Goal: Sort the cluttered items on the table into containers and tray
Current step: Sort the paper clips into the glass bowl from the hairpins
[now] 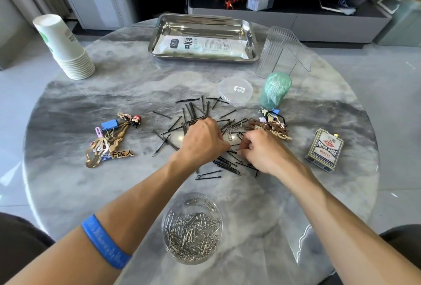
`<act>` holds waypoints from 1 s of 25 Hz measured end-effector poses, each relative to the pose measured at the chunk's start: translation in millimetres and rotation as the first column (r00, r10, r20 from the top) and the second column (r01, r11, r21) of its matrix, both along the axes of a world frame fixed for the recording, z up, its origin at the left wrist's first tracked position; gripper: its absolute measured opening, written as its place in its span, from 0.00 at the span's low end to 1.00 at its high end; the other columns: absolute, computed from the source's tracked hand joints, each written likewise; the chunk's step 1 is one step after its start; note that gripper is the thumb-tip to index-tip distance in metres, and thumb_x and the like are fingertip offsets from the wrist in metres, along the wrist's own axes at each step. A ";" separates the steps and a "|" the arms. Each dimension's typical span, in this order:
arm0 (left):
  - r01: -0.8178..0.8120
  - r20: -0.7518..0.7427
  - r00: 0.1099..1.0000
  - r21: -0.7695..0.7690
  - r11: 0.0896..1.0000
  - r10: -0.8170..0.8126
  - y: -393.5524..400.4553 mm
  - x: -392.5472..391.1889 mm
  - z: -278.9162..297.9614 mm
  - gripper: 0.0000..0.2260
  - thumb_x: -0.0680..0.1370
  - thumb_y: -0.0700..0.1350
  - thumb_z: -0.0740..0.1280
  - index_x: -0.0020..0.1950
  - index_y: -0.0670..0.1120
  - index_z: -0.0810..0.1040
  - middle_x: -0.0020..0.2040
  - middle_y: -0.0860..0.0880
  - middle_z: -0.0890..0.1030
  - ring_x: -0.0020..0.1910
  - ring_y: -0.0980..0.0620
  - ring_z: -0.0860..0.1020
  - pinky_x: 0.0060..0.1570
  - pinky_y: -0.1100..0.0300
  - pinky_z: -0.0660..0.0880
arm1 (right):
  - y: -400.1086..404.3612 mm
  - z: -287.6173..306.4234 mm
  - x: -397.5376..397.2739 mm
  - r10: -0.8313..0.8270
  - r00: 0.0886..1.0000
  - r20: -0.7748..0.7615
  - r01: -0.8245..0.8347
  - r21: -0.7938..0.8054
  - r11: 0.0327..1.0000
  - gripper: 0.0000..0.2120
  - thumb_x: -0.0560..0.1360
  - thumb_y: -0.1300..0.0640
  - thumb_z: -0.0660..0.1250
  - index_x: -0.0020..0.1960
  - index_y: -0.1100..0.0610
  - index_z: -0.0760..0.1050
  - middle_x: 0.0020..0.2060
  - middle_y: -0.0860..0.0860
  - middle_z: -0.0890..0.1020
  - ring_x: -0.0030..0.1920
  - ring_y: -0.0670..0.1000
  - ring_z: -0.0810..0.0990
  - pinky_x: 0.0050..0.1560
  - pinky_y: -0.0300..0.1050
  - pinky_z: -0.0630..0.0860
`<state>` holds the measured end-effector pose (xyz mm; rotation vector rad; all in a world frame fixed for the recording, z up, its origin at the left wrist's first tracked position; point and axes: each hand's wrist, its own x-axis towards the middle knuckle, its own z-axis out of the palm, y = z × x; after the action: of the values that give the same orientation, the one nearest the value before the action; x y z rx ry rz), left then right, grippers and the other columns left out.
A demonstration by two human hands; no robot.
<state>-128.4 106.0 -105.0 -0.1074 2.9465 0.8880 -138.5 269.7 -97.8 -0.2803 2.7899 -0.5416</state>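
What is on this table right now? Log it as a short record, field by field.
surface: round marble table
left hand: curled over the black bobby pins
right hand: curled, picking in the same pile
near bowl: clear, full of paper clips
steel tray: holds one white packet
unsorted: hair clips at left, card deck at right

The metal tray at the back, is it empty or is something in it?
Not empty. The metal tray holds one flat white printed packet lying along its near side.
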 end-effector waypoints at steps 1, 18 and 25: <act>0.019 -0.020 1.000 -0.002 1.000 -0.019 0.0 0.2 -0.7 0.02 0.67 0.43 0.70 0.35 0.46 0.79 0.31 0.50 0.80 0.33 0.50 0.79 0.31 0.61 0.72 | -0.8 0.7 -0.1 -0.031 0.999 0.031 0.032 -0.024 0.999 0.11 0.73 0.54 0.72 0.34 0.51 0.73 0.27 0.44 0.73 0.29 0.44 0.70 0.28 0.40 0.62; -0.375 0.324 0.927 0.784 0.495 0.190 -9.2 -5.8 14.8 0.08 0.71 0.30 0.71 0.39 0.43 0.80 0.30 0.49 0.80 0.28 0.55 0.77 0.29 0.66 0.76 | 0.0 11.6 -6.0 -0.008 1.000 -0.026 0.006 -0.061 0.998 0.11 0.74 0.52 0.70 0.35 0.51 0.76 0.29 0.43 0.74 0.35 0.49 0.75 0.32 0.42 0.67; -0.603 0.598 0.798 0.794 0.080 0.080 -7.5 0.8 21.4 0.15 0.72 0.30 0.55 0.46 0.39 0.80 0.39 0.45 0.79 0.31 0.53 0.75 0.27 0.66 0.73 | -3.6 3.7 -6.2 -0.021 0.998 0.051 0.021 -0.006 1.000 0.08 0.70 0.55 0.71 0.33 0.51 0.76 0.29 0.44 0.78 0.32 0.47 0.76 0.29 0.39 0.64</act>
<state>-127.6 98.5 -83.6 -0.8392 1.3547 2.2981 -144.7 266.1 -94.1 -0.2356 2.7450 -0.5557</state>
